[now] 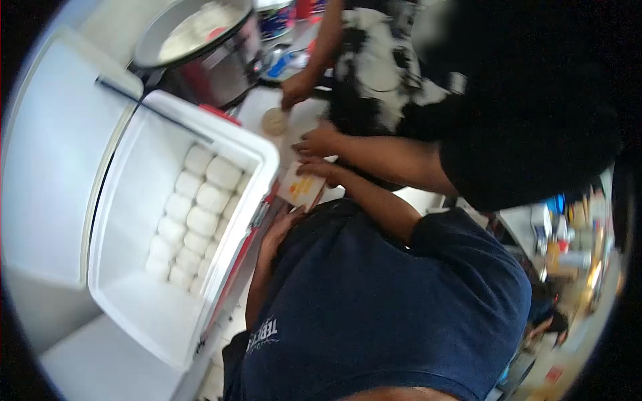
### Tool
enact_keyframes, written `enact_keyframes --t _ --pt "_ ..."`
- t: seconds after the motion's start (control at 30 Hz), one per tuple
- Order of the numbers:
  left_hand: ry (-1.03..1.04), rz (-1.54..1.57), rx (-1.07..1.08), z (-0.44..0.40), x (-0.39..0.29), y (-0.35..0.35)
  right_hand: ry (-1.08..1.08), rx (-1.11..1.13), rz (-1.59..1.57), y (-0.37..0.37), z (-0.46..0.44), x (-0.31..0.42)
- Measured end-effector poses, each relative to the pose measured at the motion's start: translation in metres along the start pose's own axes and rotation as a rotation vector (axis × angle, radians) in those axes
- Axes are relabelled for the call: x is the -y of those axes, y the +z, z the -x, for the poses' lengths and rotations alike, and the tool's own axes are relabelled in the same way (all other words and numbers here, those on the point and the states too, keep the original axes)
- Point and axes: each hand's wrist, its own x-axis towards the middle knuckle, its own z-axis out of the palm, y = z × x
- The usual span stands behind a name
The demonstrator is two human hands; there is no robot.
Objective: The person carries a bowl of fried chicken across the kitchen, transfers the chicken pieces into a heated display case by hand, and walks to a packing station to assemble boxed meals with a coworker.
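My left hand (283,224) is at the lower edge of a small white box (299,190) with orange print, its fingers bent against it. Over the box's upper edge lies my right hand (322,170), fingers curled onto it. The box is held between both hands, close to my navy shirt. Just above, a round pale dough ball (274,121) sits on a white surface. Left of my hands stands an open white cooler (127,234) with rows of white dough balls (202,217) inside.
A co-worker in black stands at upper right, one hand (321,139) just above my right hand, the other (298,88) near the dough ball. A large pot (221,70) with white contents is at upper left. The cooler's lid (57,160) hangs open at far left.
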Motion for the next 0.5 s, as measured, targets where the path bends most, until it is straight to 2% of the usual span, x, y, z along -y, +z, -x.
enact_keyframes --t 0.03,0.1,0.17,0.23,0.27,0.33,0.37,0.43,0.47,0.5 --pt "-0.025 0.0 0.002 -0.002 -0.005 0.005 0.06 -0.103 -0.103 0.001 0.012 0.018" --pt "0.008 -0.022 -0.041 0.015 -0.02 0.012 0.077 -0.009 -0.151 -0.001 -0.002 -0.006" --pt "0.066 -0.053 -0.05 0.004 -0.031 0.018 0.081 0.045 -0.185 -0.011 -0.002 0.006" --pt "0.045 -0.131 -0.003 -0.001 -0.029 0.02 -0.108 -0.127 0.006 -0.009 0.012 0.011" --pt "0.03 -0.125 -0.009 0.002 -0.033 0.021 -0.269 0.175 0.759 -0.025 0.007 0.049" --pt "-0.045 -0.049 -0.012 -0.003 -0.042 0.022 -0.323 0.425 1.514 -0.032 -0.004 0.116" --pt "-0.047 -0.041 -0.018 -0.004 -0.042 0.026 -0.321 0.436 1.515 -0.033 0.007 0.124" --pt "-0.016 -0.002 -0.103 -0.005 -0.045 0.028 -0.609 0.096 1.344 -0.031 0.024 0.136" --pt "-0.012 -0.007 -0.111 -0.009 -0.045 0.027 -0.621 0.097 1.343 -0.038 0.01 0.125" --pt "0.059 -0.079 -0.185 -0.013 -0.046 0.025 -0.592 0.169 1.626 -0.046 -0.015 0.106"
